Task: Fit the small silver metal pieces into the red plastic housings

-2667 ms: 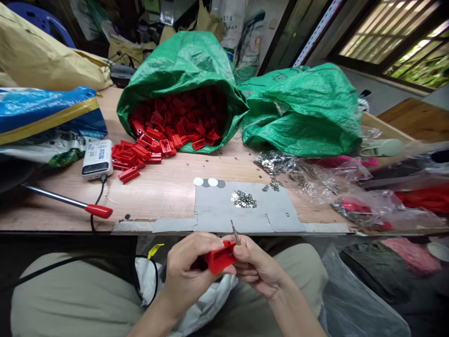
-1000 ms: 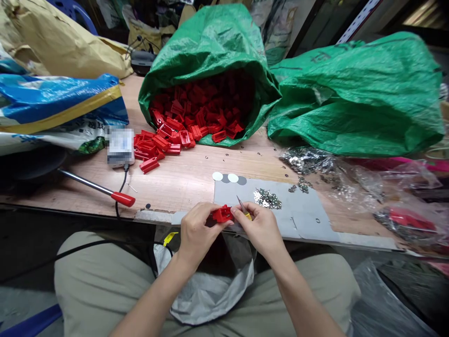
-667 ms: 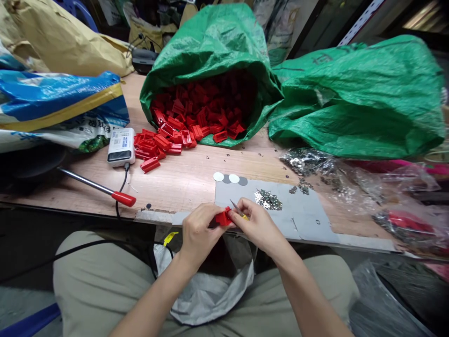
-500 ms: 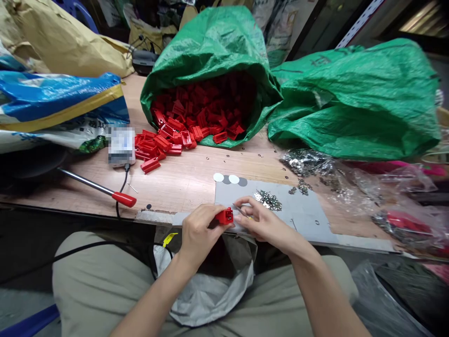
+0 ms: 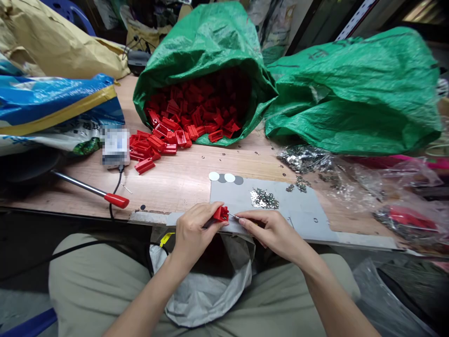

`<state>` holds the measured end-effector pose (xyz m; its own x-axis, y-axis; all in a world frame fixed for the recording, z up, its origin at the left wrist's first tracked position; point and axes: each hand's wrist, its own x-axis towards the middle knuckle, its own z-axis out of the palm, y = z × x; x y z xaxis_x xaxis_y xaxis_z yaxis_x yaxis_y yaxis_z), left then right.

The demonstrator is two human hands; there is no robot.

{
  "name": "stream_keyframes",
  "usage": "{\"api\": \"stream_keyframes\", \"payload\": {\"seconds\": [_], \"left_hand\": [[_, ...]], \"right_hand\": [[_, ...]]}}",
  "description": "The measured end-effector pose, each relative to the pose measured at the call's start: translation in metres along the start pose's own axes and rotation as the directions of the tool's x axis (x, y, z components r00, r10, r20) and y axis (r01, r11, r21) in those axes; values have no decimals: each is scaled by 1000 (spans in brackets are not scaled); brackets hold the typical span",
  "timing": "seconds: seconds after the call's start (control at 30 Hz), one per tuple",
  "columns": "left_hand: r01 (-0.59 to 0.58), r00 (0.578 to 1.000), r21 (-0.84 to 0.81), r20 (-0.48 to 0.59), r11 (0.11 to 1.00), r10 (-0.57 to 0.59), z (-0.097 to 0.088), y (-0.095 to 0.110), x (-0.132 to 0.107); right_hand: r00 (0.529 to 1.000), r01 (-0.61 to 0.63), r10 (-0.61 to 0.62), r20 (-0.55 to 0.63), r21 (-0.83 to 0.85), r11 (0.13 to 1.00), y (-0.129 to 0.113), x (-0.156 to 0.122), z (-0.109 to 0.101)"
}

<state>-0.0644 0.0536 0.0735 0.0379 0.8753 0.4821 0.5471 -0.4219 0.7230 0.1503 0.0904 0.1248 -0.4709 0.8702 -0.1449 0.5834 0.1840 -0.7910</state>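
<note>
My left hand [image 5: 196,230] grips a small red plastic housing [image 5: 220,214] between thumb and fingers at the table's front edge. From the right, my right hand [image 5: 266,226] pinches a thin metal tool [image 5: 234,216], like a slim rod or tweezers. Its tip meets or nearly meets the open end of the housing; whether a small part sits on it is too fine to tell. Behind my right hand, a pile of small shiny metal pieces [image 5: 264,199] lies on a grey mat [image 5: 301,210]. Below my hands, an open whitish sack [image 5: 206,304] hangs between my knees.
A green sack [image 5: 210,42] spills red housings [image 5: 150,147] onto the table. Another green sack [image 5: 354,98] lies to the right, before plastic bags of metal parts [image 5: 305,159]. At left, a red-handled lever [image 5: 117,200] juts out near a small cabled box [image 5: 115,147].
My right hand has turned and stretched its fingers forward, bringing the thin tool into line with the housing's end. My left hand keeps hold of the housing. The view has shifted slightly.
</note>
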Motion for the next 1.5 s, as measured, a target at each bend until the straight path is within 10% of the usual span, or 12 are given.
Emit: {"api": "stream_keyframes", "payload": {"seconds": [0.73, 1.5], "left_hand": [[-42, 994, -31, 98, 999, 45, -6, 3, 5], [-70, 993, 62, 95, 996, 63, -7, 4, 6]], "right_hand": [[965, 254, -257, 46, -387, 886, -8, 4, 2], [975, 216, -220, -5, -178, 960, -4, 6, 0]]}}
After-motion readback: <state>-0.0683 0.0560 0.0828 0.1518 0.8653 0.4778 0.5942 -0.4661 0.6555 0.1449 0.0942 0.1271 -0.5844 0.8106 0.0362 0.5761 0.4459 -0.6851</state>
